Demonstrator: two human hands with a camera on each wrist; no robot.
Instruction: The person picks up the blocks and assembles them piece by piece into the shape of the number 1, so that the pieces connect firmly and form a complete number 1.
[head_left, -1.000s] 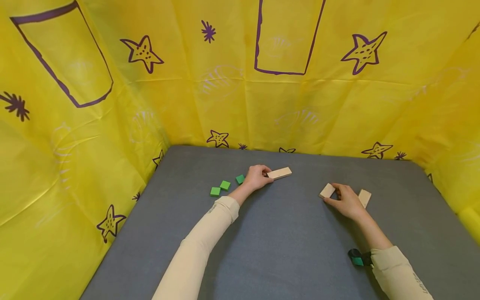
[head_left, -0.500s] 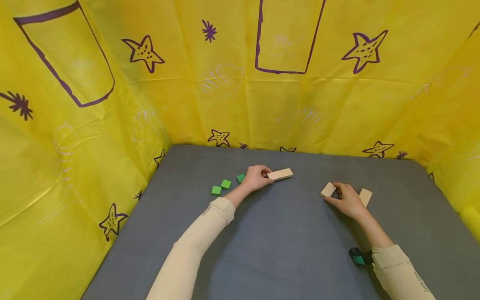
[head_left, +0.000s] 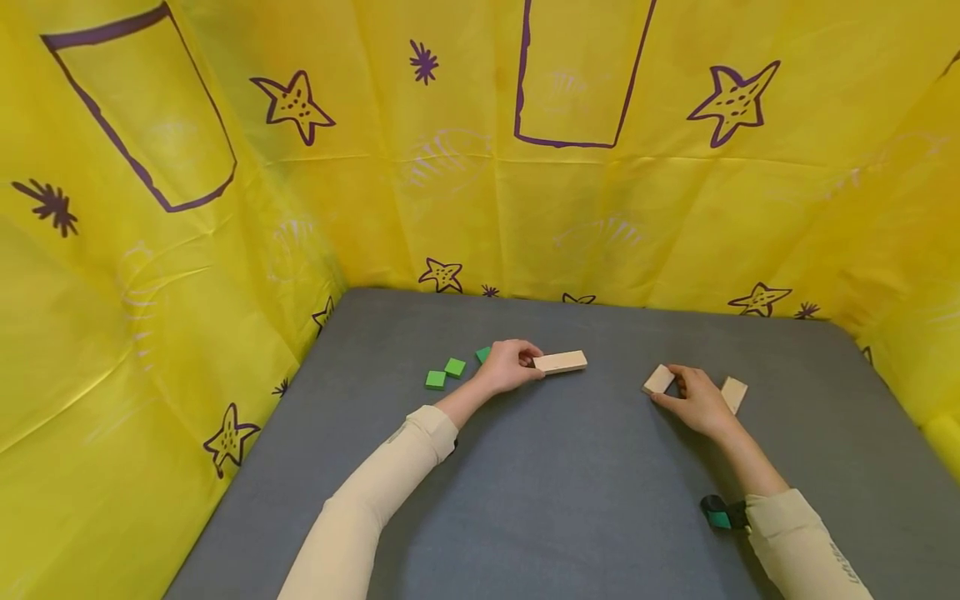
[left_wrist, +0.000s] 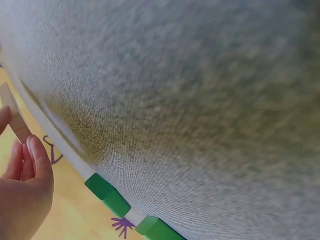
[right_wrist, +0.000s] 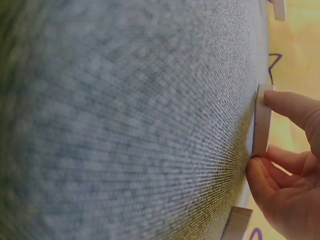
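Note:
My left hand (head_left: 508, 367) pinches the near end of a long, pale wooden block (head_left: 561, 362) between thumb and fingers. In the left wrist view the same wooden block (left_wrist: 16, 119) shows at the left edge, gripped by its ends. My right hand (head_left: 694, 402) holds a shorter wooden block (head_left: 658, 379) by its sides, thumb at the near side. The right wrist view has this block (right_wrist: 262, 122) between thumb and fingertips, low at the table surface. Another wooden block (head_left: 733, 394) lies just right of my right hand, partly hidden by it.
Several small green pieces lie left of my left hand, among them a light green square (head_left: 436, 380) and a darker one (head_left: 483, 355) partly hidden by the hand. A grey table (head_left: 570, 500) spreads beneath, enclosed by yellow cloth (head_left: 450, 208) with purple drawings.
My left hand has drawn the long block a little nearer to me and turned it slightly straighter across the table. My right hand and its block stay in place.

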